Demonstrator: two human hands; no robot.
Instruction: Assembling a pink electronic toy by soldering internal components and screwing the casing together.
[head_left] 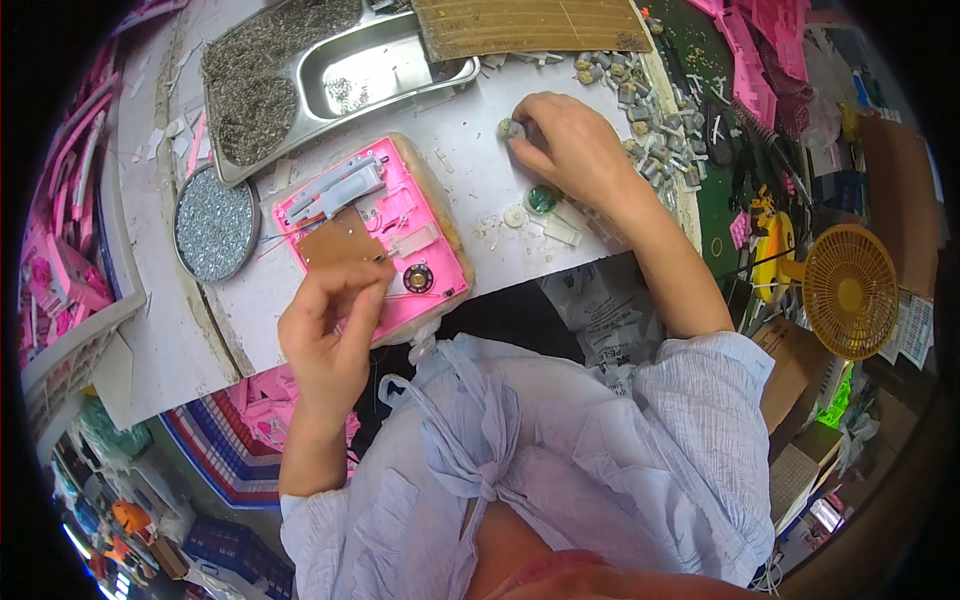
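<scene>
Landmark: pink plastic housing (pixel 400 235), lying open-face up on the grey worktop (pixel 480 140), close to the near edge.
Left hand (pixel 330 330): at the near side of the housing, fingers curled, thumb and fingertips pinched on the near edge of a brown circuit board (pixel 340 245).
Circuit board: flat over the middle of the housing, thin wires running off it toward the left.
Speaker (pixel 418 278): small, round, black, seated in the housing's near right corner, just right of the left hand's fingertips.
White slider part (pixel 335 190): along the housing's far left edge.
Right hand (pixel 570 150): well right of the housing and further back, fingers bent down, gripping a small grey cylindrical part (pixel 510 128) at the fingertips.
Pile of small grey parts (pixel 640 110): right of the housing, beyond the right hand, strewn toward the table edge.
Green round piece (pixel 541 198): right of the housing, just under the right wrist; a white disc (pixel 514 215) touching or just beside it, cannot tell which.
Metal tray (pixel 340 70): behind the housing, one compartment heaped with fine metal bits.
Round tin (pixel 214 224): left of the housing, full of glittering small pieces.
Yellow fan (pixel 850 290): far right of the housing, off the worktop.
</scene>
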